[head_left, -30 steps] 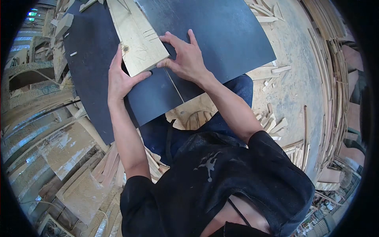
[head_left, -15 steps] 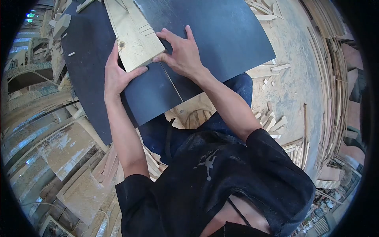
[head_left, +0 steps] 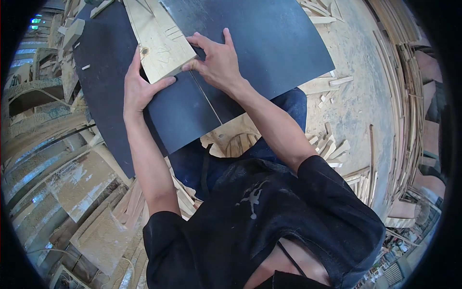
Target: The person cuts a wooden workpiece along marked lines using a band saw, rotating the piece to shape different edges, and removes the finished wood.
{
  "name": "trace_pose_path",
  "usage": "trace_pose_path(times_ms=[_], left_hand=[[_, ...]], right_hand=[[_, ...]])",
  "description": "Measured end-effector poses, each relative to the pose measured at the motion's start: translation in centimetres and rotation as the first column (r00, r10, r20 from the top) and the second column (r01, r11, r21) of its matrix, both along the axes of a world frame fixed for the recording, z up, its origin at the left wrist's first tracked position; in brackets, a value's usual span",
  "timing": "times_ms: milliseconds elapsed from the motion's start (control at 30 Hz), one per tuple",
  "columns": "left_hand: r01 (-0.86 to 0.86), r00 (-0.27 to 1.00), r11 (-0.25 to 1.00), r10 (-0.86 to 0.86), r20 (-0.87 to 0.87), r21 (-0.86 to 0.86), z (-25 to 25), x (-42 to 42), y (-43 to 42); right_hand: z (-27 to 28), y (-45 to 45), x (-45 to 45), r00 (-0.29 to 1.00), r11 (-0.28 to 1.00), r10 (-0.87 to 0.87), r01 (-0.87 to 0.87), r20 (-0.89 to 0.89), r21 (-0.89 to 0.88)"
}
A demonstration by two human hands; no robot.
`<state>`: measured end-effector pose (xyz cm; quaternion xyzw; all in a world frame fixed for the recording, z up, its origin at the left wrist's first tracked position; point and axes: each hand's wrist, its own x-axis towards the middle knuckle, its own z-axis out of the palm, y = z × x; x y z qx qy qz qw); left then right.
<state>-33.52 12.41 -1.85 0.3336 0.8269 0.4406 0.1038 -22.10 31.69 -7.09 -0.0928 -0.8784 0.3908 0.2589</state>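
A pale wooden board (head_left: 161, 41) with a knot and pencil marks lies on the dark tabletop (head_left: 255, 43), running away from me past the top edge of the view. My left hand (head_left: 139, 89) grips its near left corner, the thumb against the near end and the fingers along the left side. On the right side, my right hand (head_left: 219, 62) holds the near right corner between thumb and a finger, with another finger raised. A narrow slot (head_left: 207, 98) in the tabletop runs from the board toward my body. The far end of the board is out of view.
Offcuts (head_left: 332, 149) lie on the floor to the right. Long wooden strips (head_left: 394, 96) are stacked along the far right. Sawdust-covered boards (head_left: 91, 183) and wood pieces crowd the left. A small wood chip (head_left: 86, 67) rests on the table's left part.
Both hands and the board have shifted slightly left and away from me. The grip on the board looks the same.
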Motion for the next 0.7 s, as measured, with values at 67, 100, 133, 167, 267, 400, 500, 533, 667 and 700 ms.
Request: trace_pose_path(times_ms=[67,100,133,167,267,400,500,533,667,700], left_hand=[[0.003,1.000,1.000,-0.003,-0.009,-0.003,0.1,-0.3,0.1],[0.004,1.000,1.000,-0.004,-0.015,-0.005,0.1,-0.4,0.1],[0.001,1.000,1.000,-0.002,-0.011,-0.011,0.1,-0.4,0.1],[-0.001,1.000,1.000,0.001,-0.008,-0.016,0.1,-0.5,0.1],[0.000,1.000,1.000,0.000,-0.001,-0.012,0.0,-0.8,0.1],[0.003,1.000,1.000,-0.003,-0.006,-0.013,0.0,-1.3,0.1],[0.009,1.000,1.000,-0.009,-0.017,-0.014,-0.4,-1.6,0.0],[0.007,1.000,1.000,-0.007,-0.019,-0.014,-0.5,-1.8,0.0],[0.009,1.000,1.000,-0.009,-0.015,-0.003,-0.7,-2.2,0.0],[0.012,1.000,1.000,-0.012,-0.011,0.001,-0.7,-2.2,0.0]], right_hand=[[0.1,0.1,-0.3,1.000,1.000,-0.001,0.001,0.014,-0.007],[0.2,0.1,-0.3,1.000,1.000,0.000,0.000,0.021,-0.011],[0.3,0.0,-0.4,1.000,1.000,-0.007,0.007,0.007,-0.015],[0.4,0.0,-0.5,1.000,1.000,-0.013,0.012,-0.007,-0.018],[0.6,-0.1,-0.7,0.999,0.999,-0.015,0.014,-0.028,-0.029],[0.7,0.0,-1.0,1.000,0.999,-0.021,0.020,-0.013,-0.036],[0.4,-0.1,-1.2,0.999,0.999,-0.032,0.031,-0.027,-0.029],[0.4,0.0,-1.3,0.999,0.999,-0.031,0.030,-0.031,-0.031],[0.5,0.0,-1.6,0.999,0.999,-0.029,0.028,-0.034,-0.032],[0.4,0.0,-1.5,0.999,0.999,-0.030,0.029,-0.033,-0.032]])
